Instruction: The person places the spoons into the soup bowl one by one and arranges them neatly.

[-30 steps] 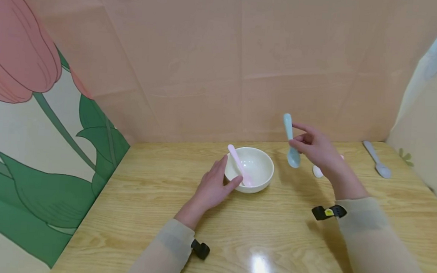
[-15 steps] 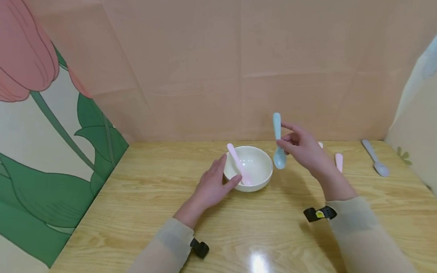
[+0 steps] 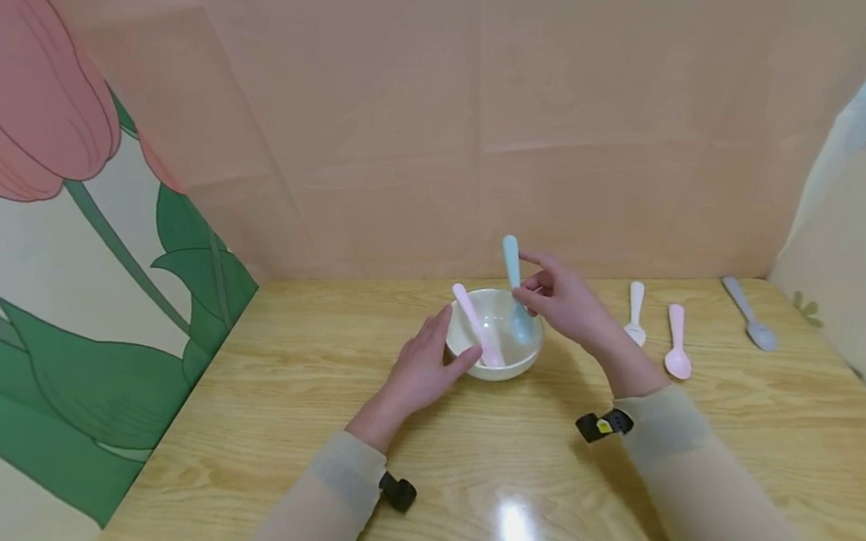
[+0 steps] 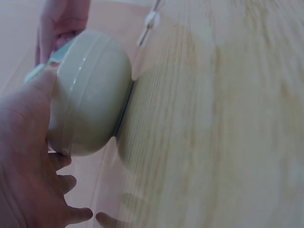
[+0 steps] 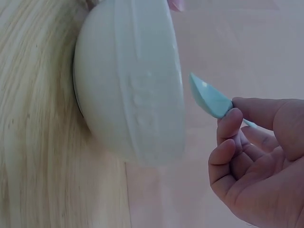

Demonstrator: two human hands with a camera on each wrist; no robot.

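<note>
- Well, the right hand (image 3: 561,305) has a narrow grip, pinching the blue spoon (image 3: 511,260), handle up; a loose pinch might let it twist.
- The left hand (image 3: 421,365) rests spread against the bowl (image 3: 497,374); the scoop could knock the pink spoon (image 3: 468,306) leaning inside.
- From the head, the scoop seems inside the bowl; the right wrist view shows it just above the rim.

We see a round, glossy white bowl (image 3: 499,374) standing upright on its base. Inside it leans a slim pale pink spoon (image 3: 477,327), scoop down in the bowl, handle slanting up past the rim. Above the opening we find a light blue spoon (image 3: 511,260) with a shiny scoop, held tilted, handle upward, its scoop apart from the rim.
</note>
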